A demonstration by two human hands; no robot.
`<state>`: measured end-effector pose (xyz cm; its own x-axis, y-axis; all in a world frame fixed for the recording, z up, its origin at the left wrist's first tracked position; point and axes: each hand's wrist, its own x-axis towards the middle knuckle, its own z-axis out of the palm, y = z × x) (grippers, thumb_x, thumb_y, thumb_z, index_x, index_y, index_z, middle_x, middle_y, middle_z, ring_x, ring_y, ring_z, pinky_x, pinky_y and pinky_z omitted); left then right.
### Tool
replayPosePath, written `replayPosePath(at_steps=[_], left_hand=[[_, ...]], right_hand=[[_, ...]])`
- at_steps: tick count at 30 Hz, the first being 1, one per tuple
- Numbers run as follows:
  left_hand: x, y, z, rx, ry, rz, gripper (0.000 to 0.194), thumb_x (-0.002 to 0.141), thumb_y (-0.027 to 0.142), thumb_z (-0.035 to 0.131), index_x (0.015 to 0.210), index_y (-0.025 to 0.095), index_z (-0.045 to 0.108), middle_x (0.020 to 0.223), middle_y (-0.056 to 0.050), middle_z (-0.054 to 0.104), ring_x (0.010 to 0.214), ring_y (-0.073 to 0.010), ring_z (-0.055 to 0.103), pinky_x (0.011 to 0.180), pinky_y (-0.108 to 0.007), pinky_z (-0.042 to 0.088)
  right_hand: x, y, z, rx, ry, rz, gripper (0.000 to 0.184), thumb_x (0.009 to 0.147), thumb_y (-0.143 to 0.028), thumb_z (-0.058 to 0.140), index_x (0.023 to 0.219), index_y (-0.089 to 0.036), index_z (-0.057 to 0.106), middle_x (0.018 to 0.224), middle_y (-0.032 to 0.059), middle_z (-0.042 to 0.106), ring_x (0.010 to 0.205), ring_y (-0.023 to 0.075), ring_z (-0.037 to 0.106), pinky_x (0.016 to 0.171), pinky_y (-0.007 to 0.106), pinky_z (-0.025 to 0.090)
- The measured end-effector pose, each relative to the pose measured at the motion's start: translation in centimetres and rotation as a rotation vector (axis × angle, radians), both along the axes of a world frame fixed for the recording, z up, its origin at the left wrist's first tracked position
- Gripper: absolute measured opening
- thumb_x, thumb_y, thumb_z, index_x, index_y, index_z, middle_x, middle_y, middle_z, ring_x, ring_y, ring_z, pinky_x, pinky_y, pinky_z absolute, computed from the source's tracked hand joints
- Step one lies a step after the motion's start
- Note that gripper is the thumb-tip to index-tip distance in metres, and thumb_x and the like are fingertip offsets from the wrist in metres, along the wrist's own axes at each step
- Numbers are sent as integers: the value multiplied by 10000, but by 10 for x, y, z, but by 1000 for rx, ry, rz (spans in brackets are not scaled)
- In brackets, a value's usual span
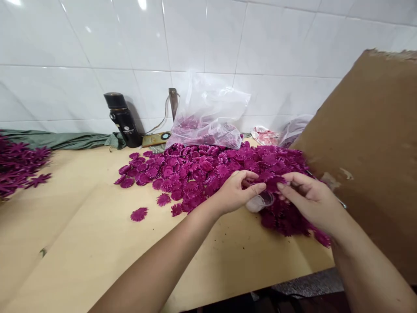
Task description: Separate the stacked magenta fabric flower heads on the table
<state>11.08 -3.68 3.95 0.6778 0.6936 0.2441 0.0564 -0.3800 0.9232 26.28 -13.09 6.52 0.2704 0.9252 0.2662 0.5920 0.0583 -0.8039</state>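
My right hand (309,198) pinches a magenta fabric flower piece (275,184) between thumb and fingers, above the right part of a heap of such pieces. My left hand (240,189) is just left of that piece, its thumb and curved fingers apart. Nothing shows clearly between them; whether a fingertip touches the piece's edge is hard to tell. Under the hands stands a small clear round container (256,203), partly covered by my left thumb. The heap of magenta fringed flower pieces (195,174) spreads behind and below both hands. One loose flower piece (139,214) lies left of it.
A clear plastic bag (211,108) with more pieces stands against the tiled wall. Left of it are a black bottle (125,121), a gold-coloured device (153,139) and green cloth (58,140). A cardboard sheet (368,152) rises at right. Another magenta pile (19,165) lies far left.
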Motion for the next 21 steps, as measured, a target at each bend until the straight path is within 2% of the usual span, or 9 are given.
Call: replayPosePath(at_steps=[4, 6, 9, 12, 14, 16, 21], left_hand=[[24, 6, 5, 373, 440, -10, 164, 726, 284, 643, 868, 239, 711, 1136, -88, 557, 1168, -275, 431, 1016, -425, 326], [40, 6, 9, 487, 682, -73, 186, 701, 282, 659, 871, 242, 723, 1166, -108, 551, 1210, -302, 393, 1041, -444, 277], [63, 4, 13, 578, 961, -157, 299, 663, 279, 682, 944, 182, 711, 1210, -170, 552, 1211, -335, 404, 1050, -482, 240], [79, 1, 14, 629, 1048, -207, 490, 600, 191, 721, 1078, 103, 657, 1268, -234, 524, 1223, -367, 412, 1062, -510, 207], [85, -2, 13, 624, 1064, -221, 552, 549, 130, 744, 1091, 79, 649, 1232, -255, 553, 1215, -382, 430, 1069, -515, 192], [88, -4, 12, 627, 1093, -229, 542, 548, 123, 746, 1082, 85, 655, 1197, -250, 582, 1203, -380, 452, 1066, -502, 215], [79, 1, 21, 677, 1115, -307, 380, 727, 226, 623, 1088, 108, 647, 1195, -184, 608, 1114, -338, 537, 964, -465, 371]], right_hand=[[25, -20, -3, -39, 85, -137, 264, 691, -470, 617, 675, -215, 551, 554, -26, 503, 493, 116, 462, 457, 232, 393], [31, -26, -6, -59, 109, -157, 299, 656, -502, 644, 660, -219, 548, 545, -28, 492, 493, 120, 465, 457, 237, 397], [35, -28, -12, -78, 131, -143, 338, 629, -542, 664, 660, -222, 558, 555, -17, 516, 507, 130, 480, 471, 248, 415], [34, -25, -17, -83, 146, -126, 350, 616, -545, 683, 682, -219, 577, 582, -7, 544, 526, 133, 491, 486, 248, 426], [33, -22, -20, -83, 141, -117, 352, 623, -547, 679, 676, -215, 575, 586, -5, 550, 535, 132, 497, 495, 245, 433], [33, -20, -24, -81, 118, -100, 349, 649, -553, 656, 676, -215, 577, 586, -4, 556, 539, 134, 504, 500, 248, 439], [34, -21, -24, -55, 128, -95, 317, 642, -504, 686, 746, -214, 609, 618, -6, 587, 569, 144, 524, 529, 255, 451]])
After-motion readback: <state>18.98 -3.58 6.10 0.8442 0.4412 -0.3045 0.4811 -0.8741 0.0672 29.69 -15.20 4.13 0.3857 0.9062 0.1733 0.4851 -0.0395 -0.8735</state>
